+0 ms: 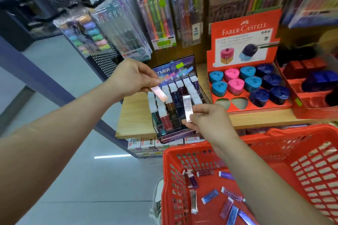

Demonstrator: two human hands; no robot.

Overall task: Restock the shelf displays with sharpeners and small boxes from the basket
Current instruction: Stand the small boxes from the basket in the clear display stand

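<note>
My left hand [132,76] pinches a slim pinkish box [159,93] tilted above the dark display case [174,104], whose rows hold several white-capped boxes. My right hand [208,119] pinches a silvery slim box [188,108] upright at the case's front right. Below, the red basket [259,144] holds several loose purple, blue and silver slim boxes [210,196]. The red Faber-Castell sharpener tray [243,108] to the right holds blue, pink and navy sharpeners [253,83], with two empty slots at its front left.
A wooden shelf [134,118] carries both displays. Pen and highlighter packs [161,18] hang on hooks above. Another red tray [314,87] with dark sharpeners sits far right. Small white cartons [146,145] line the shelf below. Grey floor lies to the left.
</note>
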